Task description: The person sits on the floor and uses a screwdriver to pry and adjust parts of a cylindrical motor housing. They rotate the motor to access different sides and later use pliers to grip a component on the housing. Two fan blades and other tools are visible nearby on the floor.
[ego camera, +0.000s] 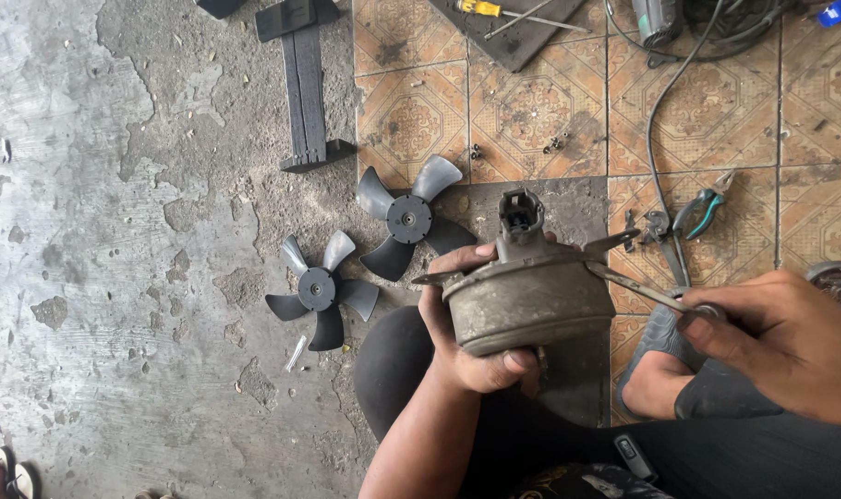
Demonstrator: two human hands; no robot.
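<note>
The left hand (471, 346) grips a round, dusty grey fan motor (529, 300) from its left side and from beneath: the thumb curls over the top rim near the motor's flat mounting ear, while the other fingers (520, 361) wrap under the lower edge, clamped tight against the housing. The motor sits above the person's lap, its black plug socket standing up at the far side, away from the body. The right hand (790, 342) is to the right of the motor, its fingers closed together around the handle end of a slim metal wrench (644, 292); the wrench slants up and leftwards, and its far tip meets the motor at the right-hand mounting ear. The hand itself stays clear of the housing, only the tool touching it. On the floor beyond the motor, to its left, lie two dark grey fan blades (408, 220), the nearer one (320, 290) just left of the left hand's wrist. A black bracket (305, 88) lies farther away, beyond the blades. To the right of the motor, past the wrench, a pair of pliers with green grips (702, 211) rests on the patterned tiles (531, 111), beside a black cable (656, 129).
</note>
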